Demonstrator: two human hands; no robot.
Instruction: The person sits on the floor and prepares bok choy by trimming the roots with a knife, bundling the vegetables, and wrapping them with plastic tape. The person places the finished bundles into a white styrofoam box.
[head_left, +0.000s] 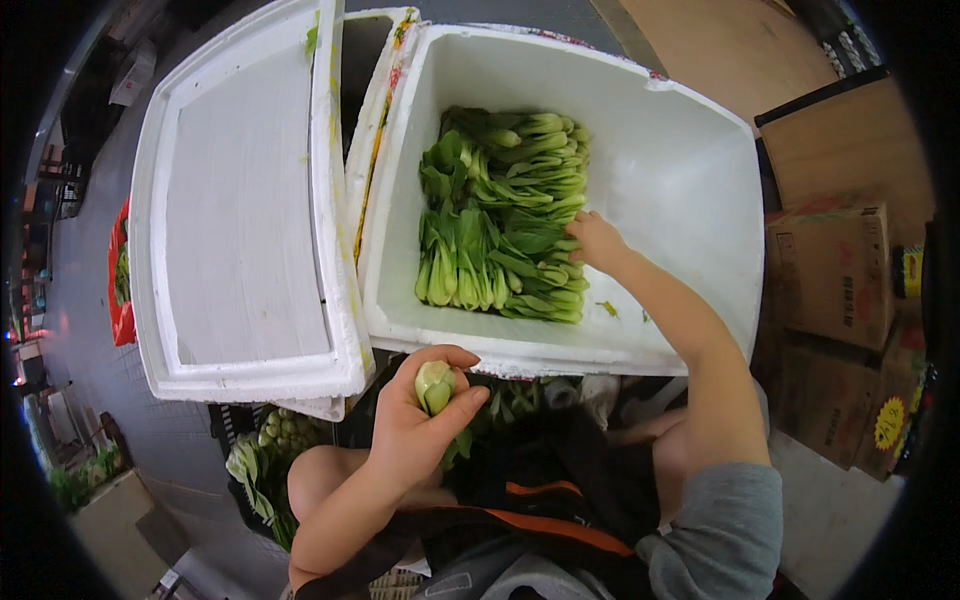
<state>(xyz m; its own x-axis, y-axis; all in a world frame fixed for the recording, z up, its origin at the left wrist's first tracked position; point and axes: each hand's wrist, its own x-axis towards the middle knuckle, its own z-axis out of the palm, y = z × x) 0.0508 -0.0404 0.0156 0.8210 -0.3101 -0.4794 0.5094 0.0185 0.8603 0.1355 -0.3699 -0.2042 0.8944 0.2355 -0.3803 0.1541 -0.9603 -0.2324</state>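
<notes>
My left hand is closed around a head of bok choy, its pale cut base facing up, in front of the near wall of a white foam box. Inside the box, bok choy heads lie packed in rows against the left side, most with their stem ends to the right. My right hand reaches over the near wall and touches the stem ends at the right edge of the pile. Its fingertips are partly hidden among the stems, so whether they grip a head cannot be told.
Left of the box lies a white foam lid or tray, partly over another foam box. Black crates with leafy greens stand by my legs. Cardboard cartons are stacked at right. A red bag sits on the floor at far left.
</notes>
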